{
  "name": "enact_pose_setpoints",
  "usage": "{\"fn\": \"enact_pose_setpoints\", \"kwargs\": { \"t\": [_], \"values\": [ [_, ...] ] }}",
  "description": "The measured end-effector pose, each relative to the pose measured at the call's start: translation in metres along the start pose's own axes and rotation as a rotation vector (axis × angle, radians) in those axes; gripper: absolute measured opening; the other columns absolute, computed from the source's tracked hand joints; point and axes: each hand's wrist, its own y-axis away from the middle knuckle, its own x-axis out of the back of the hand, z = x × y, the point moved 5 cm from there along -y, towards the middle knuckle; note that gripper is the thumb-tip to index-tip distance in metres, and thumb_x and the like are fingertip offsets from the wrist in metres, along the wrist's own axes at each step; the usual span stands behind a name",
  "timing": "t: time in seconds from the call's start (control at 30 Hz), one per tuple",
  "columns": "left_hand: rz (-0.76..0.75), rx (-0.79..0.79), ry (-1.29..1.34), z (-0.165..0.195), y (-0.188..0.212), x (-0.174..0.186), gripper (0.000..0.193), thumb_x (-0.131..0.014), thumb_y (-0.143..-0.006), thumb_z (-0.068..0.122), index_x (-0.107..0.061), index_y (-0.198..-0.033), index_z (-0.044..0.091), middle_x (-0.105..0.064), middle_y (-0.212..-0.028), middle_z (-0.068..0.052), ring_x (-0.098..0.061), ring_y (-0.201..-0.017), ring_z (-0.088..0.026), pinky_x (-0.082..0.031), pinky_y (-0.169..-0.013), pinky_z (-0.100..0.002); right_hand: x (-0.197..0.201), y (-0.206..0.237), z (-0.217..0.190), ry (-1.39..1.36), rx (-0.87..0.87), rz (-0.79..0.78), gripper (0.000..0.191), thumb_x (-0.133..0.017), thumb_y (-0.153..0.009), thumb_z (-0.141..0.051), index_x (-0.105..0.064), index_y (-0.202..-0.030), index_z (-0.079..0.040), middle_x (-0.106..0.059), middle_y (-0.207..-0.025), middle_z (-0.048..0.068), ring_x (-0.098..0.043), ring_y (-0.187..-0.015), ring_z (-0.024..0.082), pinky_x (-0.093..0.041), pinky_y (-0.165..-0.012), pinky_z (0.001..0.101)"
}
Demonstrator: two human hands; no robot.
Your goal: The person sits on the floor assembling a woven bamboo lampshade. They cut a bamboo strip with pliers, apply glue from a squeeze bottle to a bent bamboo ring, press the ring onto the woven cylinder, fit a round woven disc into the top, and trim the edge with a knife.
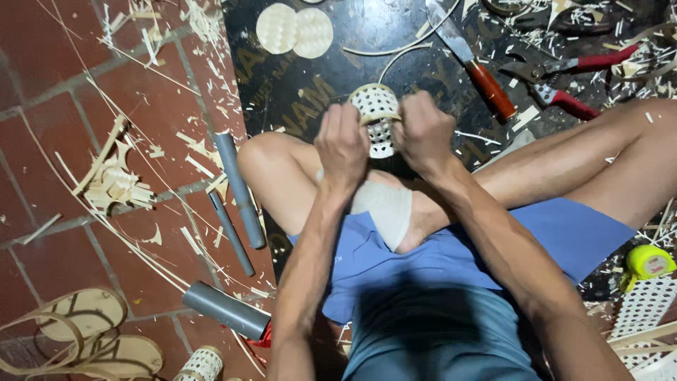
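I sit cross-legged on the floor, and both hands grip a small woven bamboo cylinder [377, 118] with a lattice of holes, held over my knees. My left hand [343, 144] closes on its left side and on a thin bamboo strip around its rim. My right hand [422, 131] closes on the right side of the same rim. The lower part of the cylinder is hidden between my fists.
A knife with a red handle [479, 67] and red-handled pliers [564, 81] lie on the black board [296, 77]. Two woven round discs [294, 30] lie further off. Grey plastic pipes [238, 187] and bamboo shavings litter the red tiles. A yellow tape measure [649, 262] is at right.
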Motion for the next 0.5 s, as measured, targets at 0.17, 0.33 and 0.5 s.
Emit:
{"fn": "enact_pose_setpoints", "kwargs": {
  "t": [0.17,0.33,0.5],
  "values": [
    [-0.02,0.105,-0.089,-0.053,-0.019,-0.02,0.018,-0.06,-0.085,-0.005,-0.054,-0.097,0.006,-0.062,-0.09,-0.017,-0.062,-0.084,-0.043,-0.049,-0.073,-0.055,-0.041,-0.036,-0.001,0.048,-0.091,-0.107,0.03,-0.08,-0.079,-0.006,-0.059,-0.1,-0.003,-0.062,-0.093,0.018,-0.064,-0.074,0.043,-0.049,-0.061,0.0529],
    [-0.098,0.189,-0.118,-0.07,-0.035,-0.011,0.018,-0.073,-0.079,0.009,-0.058,-0.089,0.007,-0.063,-0.083,-0.014,-0.064,-0.077,-0.042,-0.047,-0.064,-0.055,-0.039,-0.056,-0.004,-0.037,-0.144,-0.156,0.034,-0.086,-0.076,-0.016,-0.061,-0.098,-0.006,-0.064,-0.089,0.017,-0.066,-0.078,0.043,-0.049,-0.062,0.0529],
    [-0.149,0.257,0.277,-0.06,-0.032,0.01,0.023,-0.083,-0.079,0.011,-0.069,-0.097,0.005,-0.07,-0.09,-0.007,-0.067,-0.084,-0.027,-0.053,-0.073,-0.04,-0.011,-0.06,-0.024,-0.065,-0.035,0.035,0.027,-0.082,-0.082,-0.013,-0.067,-0.104,-0.007,-0.065,-0.088,0.013,-0.067,-0.074,0.036,-0.05,-0.06,0.0454]
  ]
}}
